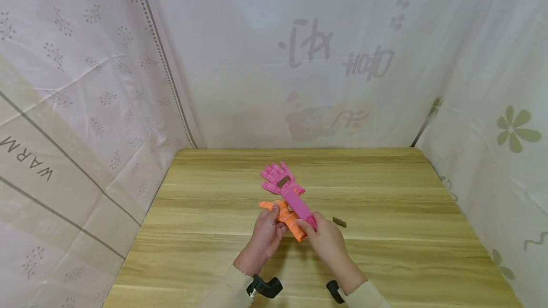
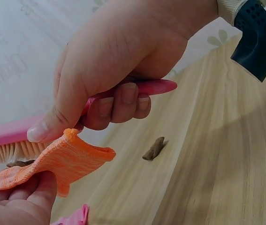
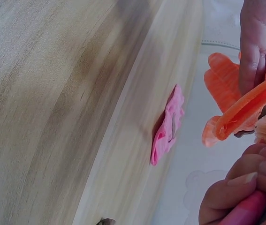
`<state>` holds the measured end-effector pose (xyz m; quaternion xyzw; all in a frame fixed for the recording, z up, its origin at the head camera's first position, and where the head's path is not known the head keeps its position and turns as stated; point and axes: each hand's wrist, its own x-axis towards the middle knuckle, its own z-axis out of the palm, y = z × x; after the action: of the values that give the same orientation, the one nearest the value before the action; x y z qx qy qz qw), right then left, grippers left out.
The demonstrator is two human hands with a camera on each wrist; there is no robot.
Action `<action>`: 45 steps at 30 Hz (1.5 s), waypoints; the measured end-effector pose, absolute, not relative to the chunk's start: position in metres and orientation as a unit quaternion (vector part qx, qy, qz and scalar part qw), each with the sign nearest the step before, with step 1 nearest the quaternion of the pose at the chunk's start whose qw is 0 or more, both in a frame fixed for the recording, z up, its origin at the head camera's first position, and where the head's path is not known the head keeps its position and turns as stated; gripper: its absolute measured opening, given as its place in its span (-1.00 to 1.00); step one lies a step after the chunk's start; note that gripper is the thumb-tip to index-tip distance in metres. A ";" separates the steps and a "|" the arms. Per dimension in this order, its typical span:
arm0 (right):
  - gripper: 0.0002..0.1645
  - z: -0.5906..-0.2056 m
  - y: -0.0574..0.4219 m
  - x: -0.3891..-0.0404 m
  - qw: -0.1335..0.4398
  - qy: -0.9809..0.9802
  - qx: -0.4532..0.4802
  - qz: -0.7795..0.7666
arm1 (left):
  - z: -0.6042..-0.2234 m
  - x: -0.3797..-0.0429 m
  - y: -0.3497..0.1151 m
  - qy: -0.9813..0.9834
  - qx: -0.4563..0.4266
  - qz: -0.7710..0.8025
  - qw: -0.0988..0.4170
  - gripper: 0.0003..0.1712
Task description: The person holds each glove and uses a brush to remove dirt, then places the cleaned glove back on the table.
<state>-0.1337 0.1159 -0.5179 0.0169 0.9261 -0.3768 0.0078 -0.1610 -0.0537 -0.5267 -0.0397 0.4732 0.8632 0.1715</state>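
My left hand (image 1: 265,235) grips an orange knit glove (image 1: 293,226), thumb on top and fingers beneath it. In my right hand (image 1: 328,242) is a pink brush (image 1: 297,204), fingers curled round its handle. Pale bristles (image 2: 11,153) face down onto the glove in the left wrist view. A brown piece (image 2: 21,163) lies on the glove at the bristles, partly hidden. Beyond the brush head, a pink knit glove (image 1: 273,173) lies flat on the table with a brown piece (image 1: 283,181) on it.
A small brown lump (image 1: 339,222) lies on the wooden table (image 1: 394,203), to the right of my right hand. Printed curtains (image 1: 239,84) hang behind the table and along both sides.
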 end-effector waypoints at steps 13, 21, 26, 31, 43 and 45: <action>-0.53 -0.521 0.120 -0.135 0.005 0.926 0.023 -0.377 | -0.526 -0.162 -0.054 0.481 -0.040 0.859 0.169 -0.44; -0.55 -0.523 0.121 -0.134 0.008 0.931 0.026 -0.365 | -0.524 -0.162 -0.054 0.484 -0.046 0.858 0.165 -0.45; -0.56 -0.524 0.121 -0.133 0.012 0.930 0.028 -0.367 | -0.525 -0.162 -0.055 0.490 -0.048 0.854 0.167 -0.42; -0.57 -0.525 0.120 -0.133 0.010 0.929 0.026 -0.369 | -0.526 -0.162 -0.055 0.492 -0.053 0.853 0.165 -0.43; -0.53 -0.521 0.117 -0.134 0.022 0.886 0.031 -0.462 | -0.527 -0.163 -0.054 0.486 -0.056 0.856 0.168 -0.57; -0.51 -0.518 0.114 -0.132 0.019 0.881 0.024 -0.472 | -0.527 -0.164 -0.053 0.484 -0.056 0.857 0.170 -0.61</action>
<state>-0.1321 0.1139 -0.5177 0.0236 0.8812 -0.4718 0.0188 -0.1637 -0.0531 -0.5273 -0.0561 0.4840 0.8566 0.1696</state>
